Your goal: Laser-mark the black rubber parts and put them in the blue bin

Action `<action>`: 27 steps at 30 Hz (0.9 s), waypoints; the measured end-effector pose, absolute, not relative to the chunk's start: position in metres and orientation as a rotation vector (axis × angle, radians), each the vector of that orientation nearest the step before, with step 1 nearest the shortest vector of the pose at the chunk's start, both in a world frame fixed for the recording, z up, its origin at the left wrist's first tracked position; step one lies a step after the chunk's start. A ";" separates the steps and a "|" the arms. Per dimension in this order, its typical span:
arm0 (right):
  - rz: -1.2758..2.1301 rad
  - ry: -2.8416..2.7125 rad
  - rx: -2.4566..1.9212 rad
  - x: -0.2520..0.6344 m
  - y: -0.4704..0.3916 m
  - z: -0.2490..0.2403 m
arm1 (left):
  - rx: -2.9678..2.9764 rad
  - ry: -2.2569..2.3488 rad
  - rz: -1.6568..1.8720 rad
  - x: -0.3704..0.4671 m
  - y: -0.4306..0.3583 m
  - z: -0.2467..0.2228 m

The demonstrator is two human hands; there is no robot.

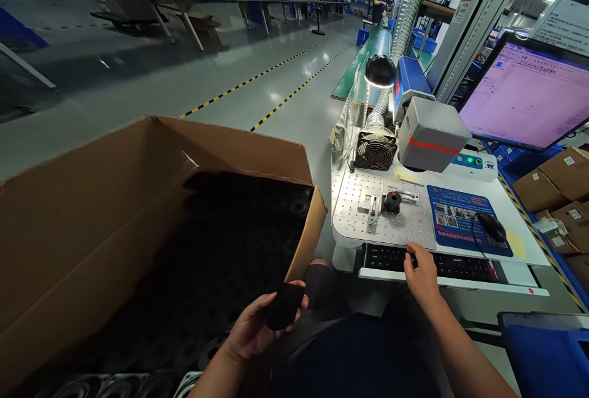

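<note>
My left hand (pixel 251 330) is closed round a black part (pixel 284 307), dark and roughly rounded, at the near right corner of a large cardboard box (pixel 308 238). My right hand (pixel 421 275) is over the keyboard (pixel 391 258), its fingertips close to the front edge of a perforated metal plate (pixel 347 214). Its thumb and forefinger are a little apart, with nothing visible between them. On the plate, a black round part (pixel 392 202) with a red light spot on top sits against small metal fixture blocks (pixel 373 209). Many black parts (pixel 221 251) fill the box.
Above the plate hangs a grey machine head (pixel 432 134), beside a fan (pixel 376 154) and a lit lamp (pixel 380 71). A mouse (pixel 491 226) lies on a blue mat (pixel 464 214), with a monitor (pixel 529 97) behind. A person (pixel 379 2) stands far off by a green bench.
</note>
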State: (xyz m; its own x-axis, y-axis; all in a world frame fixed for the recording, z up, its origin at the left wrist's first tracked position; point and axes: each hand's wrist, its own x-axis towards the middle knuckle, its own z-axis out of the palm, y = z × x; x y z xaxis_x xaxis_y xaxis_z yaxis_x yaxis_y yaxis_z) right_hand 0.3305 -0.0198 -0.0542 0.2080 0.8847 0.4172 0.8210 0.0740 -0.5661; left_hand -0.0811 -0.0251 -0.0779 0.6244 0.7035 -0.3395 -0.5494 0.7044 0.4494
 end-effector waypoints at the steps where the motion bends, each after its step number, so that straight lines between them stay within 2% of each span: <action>1: 0.105 -1.603 -1.731 0.331 -0.014 -0.051 | 0.312 0.528 0.731 -0.082 -0.025 -0.078; 10: 0.159 -1.462 -1.797 0.326 0.066 -0.017 | 0.312 0.556 0.741 -0.083 -0.027 -0.074; 16: 0.173 -1.463 -1.963 0.320 0.118 -0.014 | 0.284 0.587 0.766 -0.083 -0.029 -0.072; 27: 0.201 -1.417 -2.035 0.302 0.140 -0.003 | 0.242 0.731 0.751 -0.083 -0.030 -0.060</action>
State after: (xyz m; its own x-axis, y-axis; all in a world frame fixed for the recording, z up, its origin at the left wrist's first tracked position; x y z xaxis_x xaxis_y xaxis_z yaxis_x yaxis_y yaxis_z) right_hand 0.3023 0.1403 -0.0029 0.4065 0.8849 0.2276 0.7865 -0.2122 -0.5800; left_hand -0.0826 -0.0300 -0.0595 0.5020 0.6942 -0.5159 -0.5339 0.7180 0.4466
